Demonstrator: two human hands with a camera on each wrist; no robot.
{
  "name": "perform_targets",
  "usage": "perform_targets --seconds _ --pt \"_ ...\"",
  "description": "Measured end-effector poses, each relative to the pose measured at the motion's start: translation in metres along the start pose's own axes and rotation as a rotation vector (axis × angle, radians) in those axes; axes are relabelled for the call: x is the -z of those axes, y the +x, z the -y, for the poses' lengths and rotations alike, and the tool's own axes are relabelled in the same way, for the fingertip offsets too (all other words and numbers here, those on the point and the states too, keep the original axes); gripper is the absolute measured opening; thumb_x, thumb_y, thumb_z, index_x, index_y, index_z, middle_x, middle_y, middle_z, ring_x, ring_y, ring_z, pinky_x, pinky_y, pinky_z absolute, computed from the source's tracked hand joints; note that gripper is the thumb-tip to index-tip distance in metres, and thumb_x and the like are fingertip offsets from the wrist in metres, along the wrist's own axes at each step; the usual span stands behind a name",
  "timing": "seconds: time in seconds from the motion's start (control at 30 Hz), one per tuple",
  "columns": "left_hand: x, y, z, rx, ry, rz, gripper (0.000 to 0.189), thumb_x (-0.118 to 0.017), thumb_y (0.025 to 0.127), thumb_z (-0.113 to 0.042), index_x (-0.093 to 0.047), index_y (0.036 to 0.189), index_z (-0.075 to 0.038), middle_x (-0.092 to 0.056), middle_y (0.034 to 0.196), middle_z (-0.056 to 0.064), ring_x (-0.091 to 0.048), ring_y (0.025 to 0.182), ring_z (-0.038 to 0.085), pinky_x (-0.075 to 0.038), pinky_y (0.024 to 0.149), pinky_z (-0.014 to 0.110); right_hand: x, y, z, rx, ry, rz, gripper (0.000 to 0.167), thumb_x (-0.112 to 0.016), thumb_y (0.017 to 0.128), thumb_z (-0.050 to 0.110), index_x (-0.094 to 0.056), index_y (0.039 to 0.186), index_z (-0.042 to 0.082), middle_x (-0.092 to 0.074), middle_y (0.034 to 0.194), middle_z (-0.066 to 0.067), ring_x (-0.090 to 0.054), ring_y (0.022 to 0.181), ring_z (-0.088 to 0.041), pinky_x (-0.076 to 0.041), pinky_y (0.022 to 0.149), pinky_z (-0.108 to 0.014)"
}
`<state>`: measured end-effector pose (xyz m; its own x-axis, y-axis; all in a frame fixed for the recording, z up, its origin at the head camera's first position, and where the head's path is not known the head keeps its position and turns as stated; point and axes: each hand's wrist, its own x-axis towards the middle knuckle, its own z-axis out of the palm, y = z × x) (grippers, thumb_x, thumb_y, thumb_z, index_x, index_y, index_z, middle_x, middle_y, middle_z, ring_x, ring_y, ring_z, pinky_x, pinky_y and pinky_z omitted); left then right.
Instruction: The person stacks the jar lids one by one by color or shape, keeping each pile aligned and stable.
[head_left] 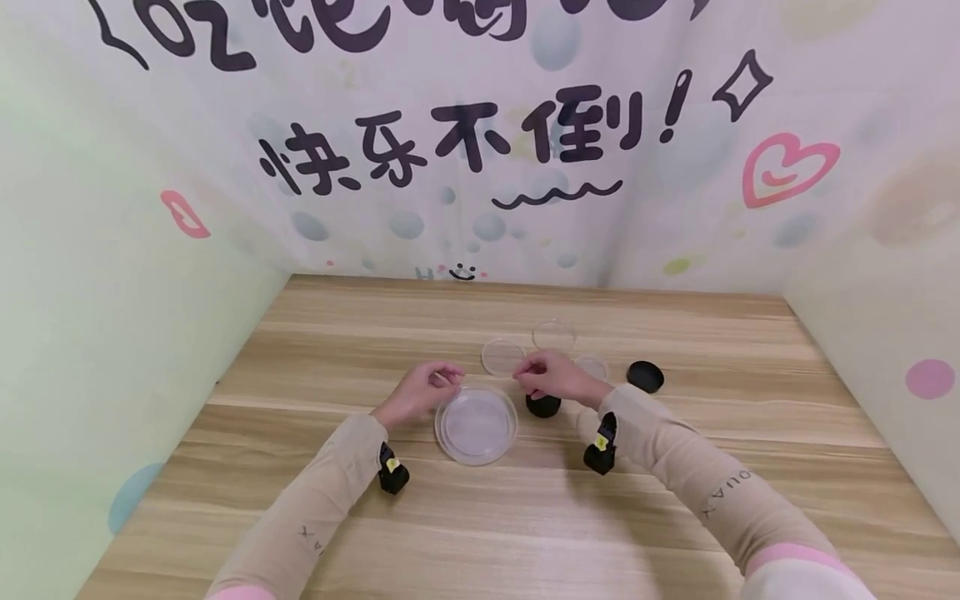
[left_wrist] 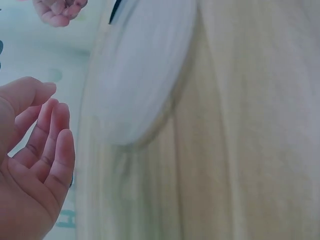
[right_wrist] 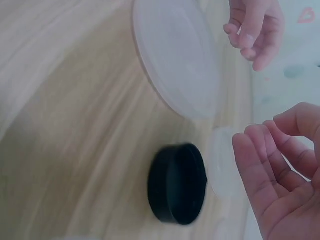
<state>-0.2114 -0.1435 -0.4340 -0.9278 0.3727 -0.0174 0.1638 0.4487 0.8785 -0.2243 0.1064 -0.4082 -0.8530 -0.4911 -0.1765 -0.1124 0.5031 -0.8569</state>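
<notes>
A clear, shallow round plastic dish (head_left: 477,427) lies on the wooden table between the two hands. Beside its upper left rim is my left hand (head_left: 422,393), fingers loosely bent and thumb near the fingertips. In the left wrist view I see nothing between those fingers (left_wrist: 62,150). My right hand (head_left: 557,375) hovers to the right of the dish, over a black round cap (head_left: 543,407). The right wrist view has this black cap (right_wrist: 177,185) on the table below the hand. The right fingers (right_wrist: 257,165) are slightly bent, and nothing shows between them.
Behind the right hand lie clear round discs: one at left (head_left: 502,357), one farther back (head_left: 553,335), and a smaller one (head_left: 592,368). A black round lid (head_left: 646,377) rests to their right. A printed cloth (head_left: 465,225) hangs behind the table.
</notes>
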Motion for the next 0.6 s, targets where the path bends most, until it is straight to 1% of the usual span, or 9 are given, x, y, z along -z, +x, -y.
perform_targets --seconds 0.07,0.17,0.27,0.4,0.6 --pt "0.0 0.003 -0.003 -0.005 0.001 -0.014 0.026 -0.058 0.081 -0.005 -0.058 0.106 0.004 -0.06 0.091 0.008 -0.055 0.08 0.018 -0.048 0.067 0.025 0.007 -0.004 0.0 0.003 0.008 -0.007 0.024 -0.051 0.086 0.007 -0.058 0.102 -0.01 -0.059 0.086 -0.022 -0.056 0.07 -0.016 -0.052 0.064 -0.029" --pt "-0.002 0.007 -0.008 -0.017 0.012 -0.041 0.026 -0.059 0.081 -0.004 -0.059 0.105 0.005 -0.06 0.092 0.01 -0.056 0.08 0.018 -0.049 0.068 0.025 0.016 -0.009 -0.001 0.003 0.018 -0.029 0.025 -0.051 0.087 0.008 -0.057 0.104 -0.01 -0.059 0.088 -0.024 -0.058 0.072 -0.019 -0.052 0.064 -0.029" --pt "-0.005 0.011 -0.012 -0.031 0.021 -0.054 0.025 -0.06 0.081 -0.004 -0.059 0.104 0.005 -0.06 0.091 0.01 -0.056 0.08 0.019 -0.049 0.069 0.025 0.023 -0.014 -0.003 0.005 0.027 -0.05 0.025 -0.051 0.088 0.009 -0.057 0.104 -0.01 -0.059 0.088 -0.024 -0.058 0.074 -0.024 -0.052 0.065 -0.03" --pt "-0.011 0.016 -0.018 -0.054 0.015 -0.043 0.024 -0.061 0.08 -0.003 -0.059 0.103 0.006 -0.06 0.089 0.01 -0.057 0.079 0.019 -0.049 0.068 0.024 0.033 -0.02 -0.007 0.003 0.032 -0.061 0.026 -0.05 0.088 0.008 -0.055 0.105 -0.011 -0.058 0.09 -0.024 -0.058 0.078 -0.029 -0.052 0.067 -0.032" --pt "-0.022 0.023 -0.029 -0.065 0.013 -0.007 0.024 -0.061 0.081 -0.005 -0.06 0.103 0.005 -0.061 0.087 0.007 -0.057 0.078 0.017 -0.049 0.066 0.022 0.047 -0.029 -0.015 -0.002 0.047 -0.084 0.027 -0.051 0.089 0.01 -0.054 0.106 -0.01 -0.058 0.093 -0.023 -0.056 0.085 -0.037 -0.052 0.069 -0.032"
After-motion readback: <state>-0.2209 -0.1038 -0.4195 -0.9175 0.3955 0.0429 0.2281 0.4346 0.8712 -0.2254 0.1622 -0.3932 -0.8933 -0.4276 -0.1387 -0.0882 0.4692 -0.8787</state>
